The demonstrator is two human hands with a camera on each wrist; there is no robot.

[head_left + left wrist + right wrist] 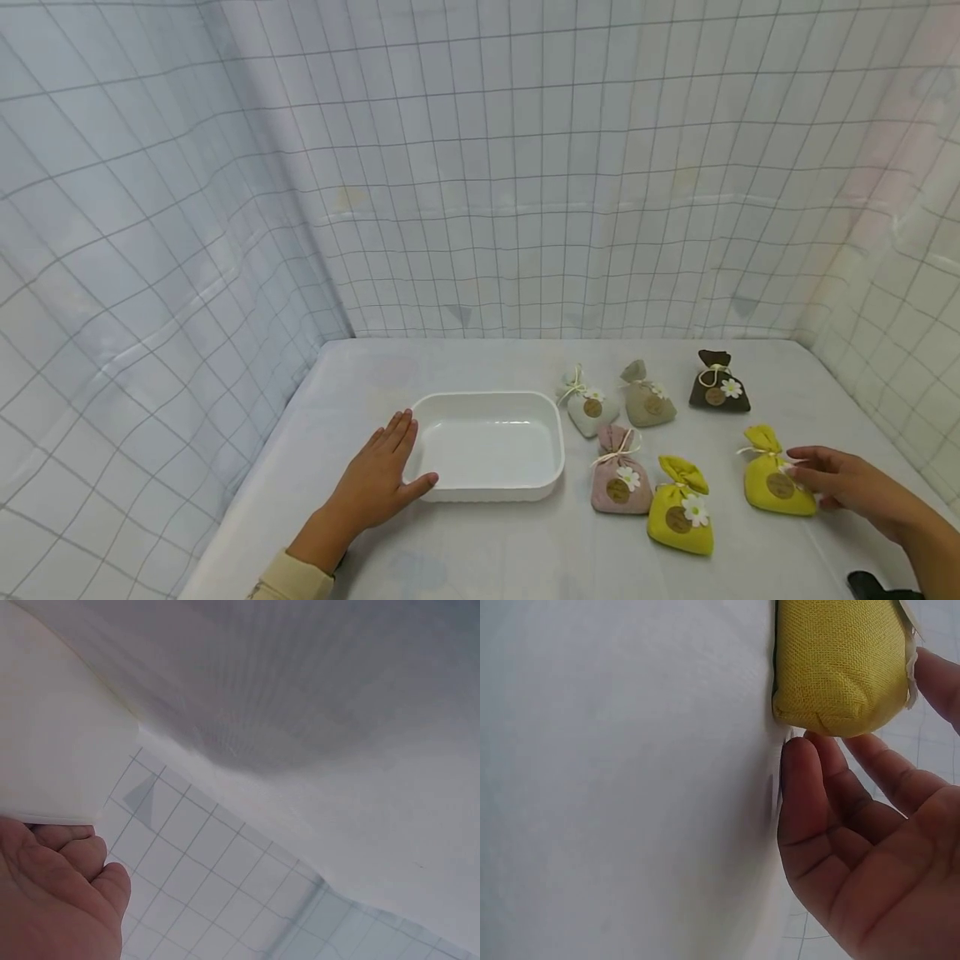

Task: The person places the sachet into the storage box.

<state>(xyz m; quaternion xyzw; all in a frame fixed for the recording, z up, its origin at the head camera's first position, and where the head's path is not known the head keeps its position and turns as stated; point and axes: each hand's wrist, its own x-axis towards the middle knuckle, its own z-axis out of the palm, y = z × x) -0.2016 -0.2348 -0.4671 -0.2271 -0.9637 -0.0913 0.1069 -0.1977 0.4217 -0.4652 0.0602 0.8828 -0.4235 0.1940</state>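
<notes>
My left hand lies against the left side of a white tray, fingers along its left rim and thumb at the front left corner. In the left wrist view, the fingertips show right at the tray's edge. At the right, my right hand is at a yellow cloth sachet with a tied neck and a white flower. In the right wrist view, its loosely bent fingers are spread around the bottom end of the yellow sachet; the sachet rests on the table.
Between tray and right hand lie a second yellow sachet, a pink sachet, a pale sachet and a beige one. A dark brown sachet sits farther back. Grid-patterned white sheets hang around the white table.
</notes>
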